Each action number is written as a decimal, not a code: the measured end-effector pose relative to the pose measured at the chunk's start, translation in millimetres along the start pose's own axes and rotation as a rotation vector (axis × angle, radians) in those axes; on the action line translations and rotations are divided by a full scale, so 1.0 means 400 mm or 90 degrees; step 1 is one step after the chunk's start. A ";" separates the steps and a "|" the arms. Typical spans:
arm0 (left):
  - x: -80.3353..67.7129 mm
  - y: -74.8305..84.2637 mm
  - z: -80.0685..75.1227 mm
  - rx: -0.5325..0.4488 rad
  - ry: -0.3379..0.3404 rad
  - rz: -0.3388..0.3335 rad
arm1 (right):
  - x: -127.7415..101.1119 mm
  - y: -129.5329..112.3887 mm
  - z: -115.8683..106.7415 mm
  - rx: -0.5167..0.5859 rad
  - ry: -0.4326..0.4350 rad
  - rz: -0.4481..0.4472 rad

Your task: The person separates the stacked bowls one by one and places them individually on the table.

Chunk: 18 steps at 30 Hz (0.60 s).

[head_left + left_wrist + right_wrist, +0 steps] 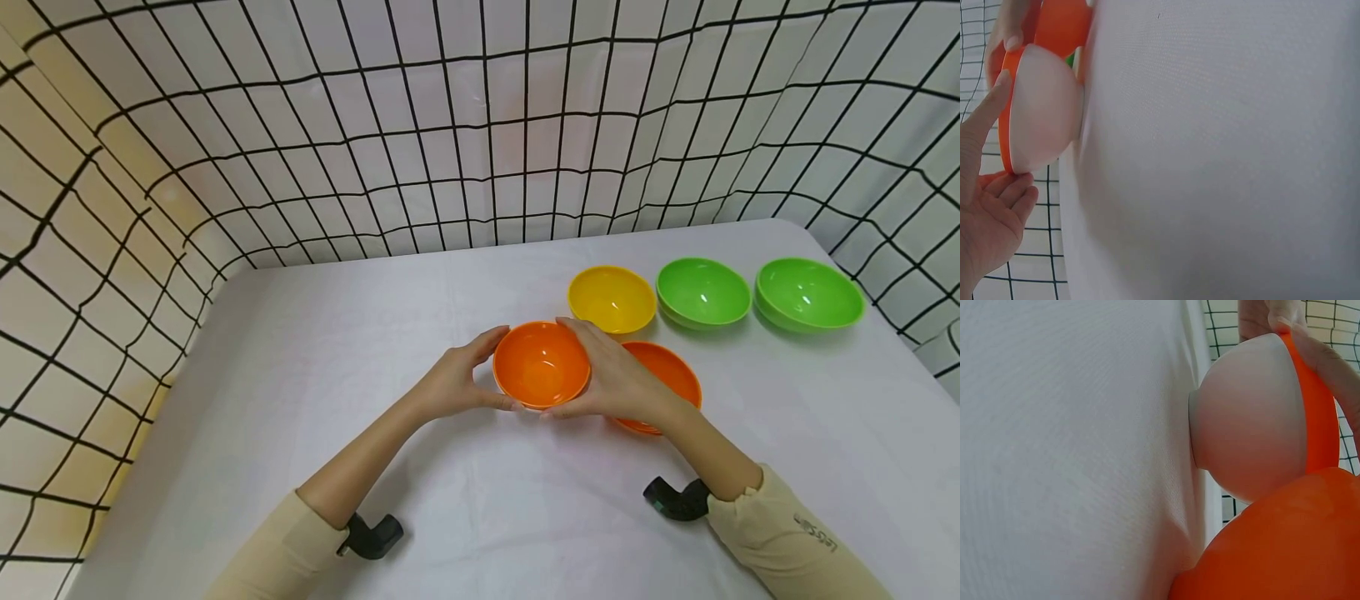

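Observation:
A bowl [542, 365] with an orange inside and rim and a white outer wall [1044, 112] sits upright between both hands, its foot close over the white tabletop. My left hand [461, 379] grips its left side, thumb at the near rim and fingers round the far side. On the right side my right hand [611, 375] holds the same rim, its thumb near the left thumb. Another orange bowl [667, 375], orange on the outside too, stands just right of the held one, partly hidden under my right hand and forearm.
Behind stand a yellow bowl [611, 300], a green bowl [702, 292] and a second green bowl [808, 294] in a row at the back right. White cloth covers the table [315, 333]. Black wire mesh [450, 125] rises along the back and sides.

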<state>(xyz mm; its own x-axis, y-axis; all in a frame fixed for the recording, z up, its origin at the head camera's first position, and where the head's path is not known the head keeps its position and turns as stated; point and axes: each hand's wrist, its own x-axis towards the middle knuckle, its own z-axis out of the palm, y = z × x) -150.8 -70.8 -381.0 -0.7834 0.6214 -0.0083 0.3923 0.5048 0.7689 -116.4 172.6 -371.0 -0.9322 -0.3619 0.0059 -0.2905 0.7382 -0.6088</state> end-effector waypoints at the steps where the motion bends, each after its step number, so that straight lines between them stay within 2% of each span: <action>1: 0.000 0.000 0.000 0.001 0.000 0.001 | 0.000 0.000 0.001 0.000 0.002 0.000; 18: 0.000 -0.007 -0.002 0.002 0.001 0.012 | 0.000 0.010 0.000 0.017 -0.003 -0.018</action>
<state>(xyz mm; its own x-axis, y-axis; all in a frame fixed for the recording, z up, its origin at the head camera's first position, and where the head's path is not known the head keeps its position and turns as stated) -152.2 -72.7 -382.8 -0.7767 0.6298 0.0076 0.4091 0.4952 0.7665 -117.3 175.4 -373.6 -0.9226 -0.3852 0.0204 -0.3111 0.7117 -0.6298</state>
